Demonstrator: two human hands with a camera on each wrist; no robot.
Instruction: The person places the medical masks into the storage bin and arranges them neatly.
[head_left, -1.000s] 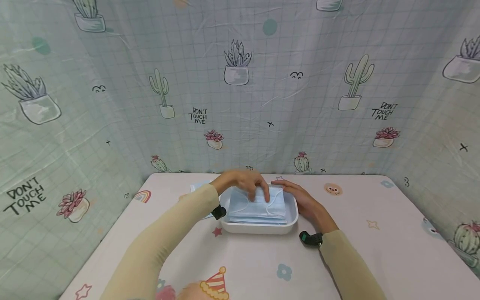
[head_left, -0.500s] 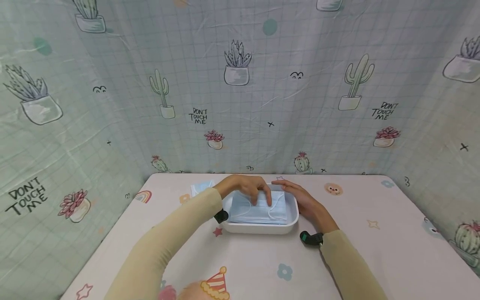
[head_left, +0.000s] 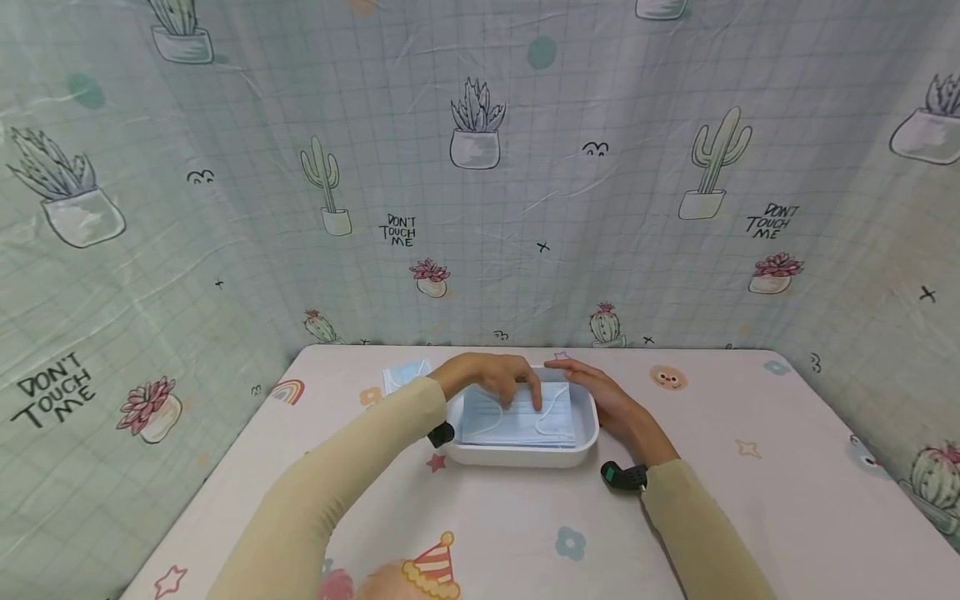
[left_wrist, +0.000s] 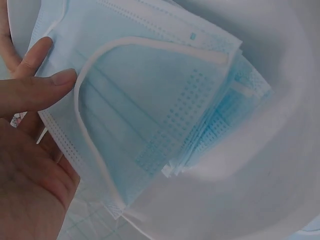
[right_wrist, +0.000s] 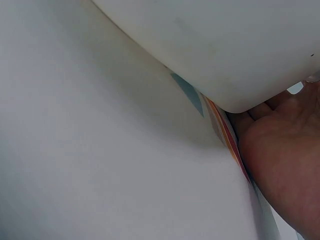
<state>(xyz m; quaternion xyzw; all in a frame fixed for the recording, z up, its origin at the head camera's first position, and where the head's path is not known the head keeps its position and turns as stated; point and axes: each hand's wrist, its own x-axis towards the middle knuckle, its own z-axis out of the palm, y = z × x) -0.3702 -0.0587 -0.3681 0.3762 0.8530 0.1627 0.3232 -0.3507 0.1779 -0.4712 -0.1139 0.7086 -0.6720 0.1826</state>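
Observation:
A white rectangular tray [head_left: 517, 457] stands at the middle of the table's far half. In it is a stack of light-blue face masks [head_left: 517, 427] with white ear loops. My left hand [head_left: 495, 375] reaches in from the left and grips the far edge of the stack. In the left wrist view its fingers [left_wrist: 60, 80] lie on the top mask, while others are partly hidden behind the stack. My right hand [head_left: 603, 396] rests against the tray's far right corner, its fingers extended along the outside. The right wrist view shows the palm [right_wrist: 285, 145] beside the tray wall.
Another blue face mask [head_left: 405, 375] lies left of the tray, partly hidden by my left arm. The white table [head_left: 487, 517] bears printed cartoon figures. A cactus-patterned curtain [head_left: 480, 208] rises along the back and sides.
Over the last second my left hand has shifted slightly down and nearer, and the mask stack has settled lower in the tray. My right hand stays at the tray's corner.

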